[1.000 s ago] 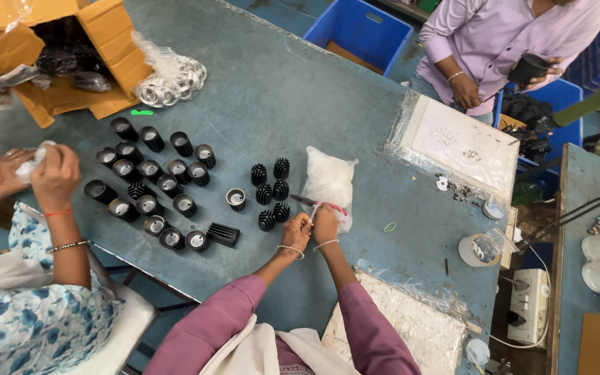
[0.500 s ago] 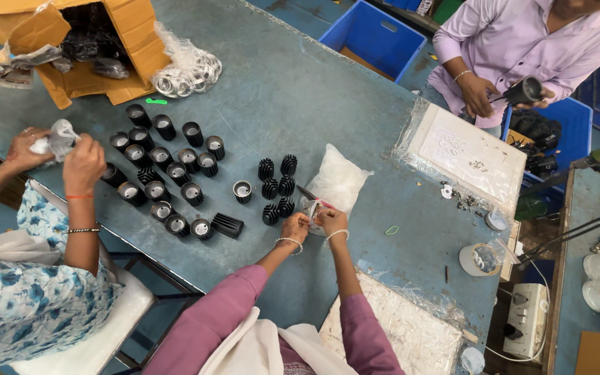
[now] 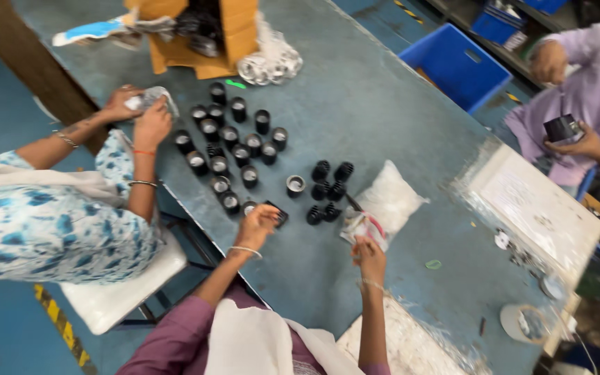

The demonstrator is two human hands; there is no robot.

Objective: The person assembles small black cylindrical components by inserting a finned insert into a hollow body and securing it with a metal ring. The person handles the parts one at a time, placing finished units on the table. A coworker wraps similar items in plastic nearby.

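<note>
Since before, my left hand [image 3: 257,223] has left the packet [image 3: 363,228] and reached the black caps [image 3: 231,202], fingers curled over one; my right hand [image 3: 369,254] pinches the packet alone.

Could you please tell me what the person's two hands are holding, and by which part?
The right hand pinches a small crinkled clear packet by its lower edge. The left hand rests on a black part; its grip is unclear.

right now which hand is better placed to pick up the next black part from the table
Probably the left hand: it rests on the black part by the cups, while the right hand holds a small packet.
</note>
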